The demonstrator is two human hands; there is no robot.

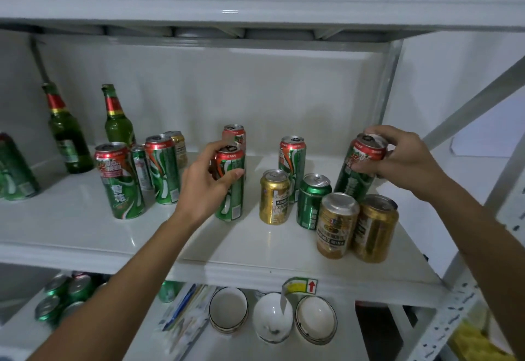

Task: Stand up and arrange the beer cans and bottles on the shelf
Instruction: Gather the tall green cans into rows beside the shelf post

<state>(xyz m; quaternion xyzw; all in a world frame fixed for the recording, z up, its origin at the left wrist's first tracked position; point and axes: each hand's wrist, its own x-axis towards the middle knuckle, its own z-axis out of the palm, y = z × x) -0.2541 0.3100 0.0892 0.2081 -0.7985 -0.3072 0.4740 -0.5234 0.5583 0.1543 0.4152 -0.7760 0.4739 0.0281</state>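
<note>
Mid-arrangement, by the look of it: nearly every can already upright on the white shelf (85, 235), two tall ones in hand at once. Left hand (204, 187) wrapped round the upper half of a tall green can (231, 187) at the middle of the shelf, fingers curled across its front, base apparently on the board. Right hand (403, 156) pinching the red rim of a tilted green can (359, 167) at the far right, leaning left, not yet stood square. Next, probably: tip that can upright and slot it beside the row without knocking the two short gold cans (358, 225) just near of it, then release both. Between the hands, a small gold can (275, 197), a short green can (312, 201) and another tall can (292, 161) behind them. To the left, a cluster of tall green cans (122, 181) with Chinese characters and a figure like "0.5" on the red band; lettering on the gold cans too small to read surely. Far left, two green bottles (93, 130) with red-and-gold neck foil, upright. On the shelf edge, a peeling sticker (301, 286) with a red arrow.
</note>
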